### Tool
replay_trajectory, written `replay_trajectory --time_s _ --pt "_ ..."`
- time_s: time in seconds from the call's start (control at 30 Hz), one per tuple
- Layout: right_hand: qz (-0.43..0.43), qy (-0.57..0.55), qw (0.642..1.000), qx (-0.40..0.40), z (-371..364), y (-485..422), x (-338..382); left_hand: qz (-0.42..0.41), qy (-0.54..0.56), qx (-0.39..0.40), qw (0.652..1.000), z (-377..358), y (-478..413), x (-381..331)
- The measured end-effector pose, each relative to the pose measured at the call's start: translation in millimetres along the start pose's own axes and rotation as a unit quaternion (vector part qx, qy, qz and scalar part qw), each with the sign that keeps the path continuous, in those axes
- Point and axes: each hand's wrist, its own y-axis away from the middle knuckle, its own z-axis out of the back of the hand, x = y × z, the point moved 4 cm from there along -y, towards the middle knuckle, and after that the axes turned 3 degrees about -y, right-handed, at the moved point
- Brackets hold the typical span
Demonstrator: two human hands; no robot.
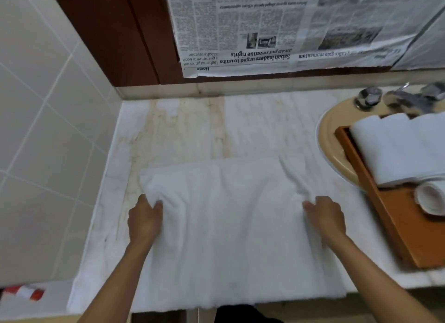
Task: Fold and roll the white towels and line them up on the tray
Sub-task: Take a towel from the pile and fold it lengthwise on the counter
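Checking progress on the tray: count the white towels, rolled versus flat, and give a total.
Flat white towel on the marble counter: 1
Rolled white towels on the orange wooden tray: 3 visible, frame cuts tray
Total: 4

One spread towel [228,226], one tray [397,226], one left hand [144,218], one right hand [326,217].

A single wide-angle camera worn on the person's head looks forward and steeply down onto the marble counter [265,130] from close above. Both forearms enter from the bottom edge, and the left hand [144,217] and right hand [325,217] grip the white towel [228,238] at mid-frame. The tiled wall [48,130] bends along the left, the newspaper [265,34] fills the upper right, and the right edge cuts the wooden tray [395,226].
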Motion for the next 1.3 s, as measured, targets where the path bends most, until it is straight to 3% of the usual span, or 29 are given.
replay_trajectory --time_s 0.07,0.13,0.2,0.23,0.3,0.37,0.43,0.53,0.73,1.07,1.2,1.3 --pt "0.028 -0.078 0.994 0.077 12 -13 10 -0.004 0.022 -0.006 1.0 2 -8 -11" --pt "0.085 -0.249 0.948 0.179 35 -19 21 -0.031 0.069 -0.04 0.996 12 -19 -30" --pt "0.108 -0.309 0.927 0.181 55 -31 24 -0.037 0.147 -0.075 0.986 27 -31 -46" --pt "0.119 -0.276 0.945 0.126 61 -43 20 -0.045 0.169 -0.093 0.98 32 -38 -52" --pt "0.117 -0.066 0.991 -0.015 61 -63 16 -0.059 0.125 -0.138 0.981 30 -51 -60" --pt "0.144 0.116 0.975 -0.125 38 -55 21 -0.08 0.011 -0.181 0.98 12 -49 -64" --pt "0.233 0.147 0.951 -0.142 3 -29 29 -0.167 -0.076 -0.155 0.971 -21 -26 -59" --pt "0.259 0.204 0.942 -0.057 -40 -18 27 -0.246 -0.224 -0.07 0.94 -67 2 -33" --pt "0.277 0.217 0.931 -0.095 -48 -44 38 -0.217 -0.274 -0.091 0.933 -74 -22 -31" --pt "0.298 0.207 0.924 -0.124 -51 -103 105 -0.201 -0.267 -0.117 0.935 -71 -86 -68" --pt "0.308 0.131 0.933 -0.13 -48 -114 124 -0.201 -0.263 -0.128 0.935 -69 -98 -77" --pt "0.272 0.065 0.942 -0.184 -25 -117 127 -0.205 -0.256 -0.137 0.935 -69 -98 -77"
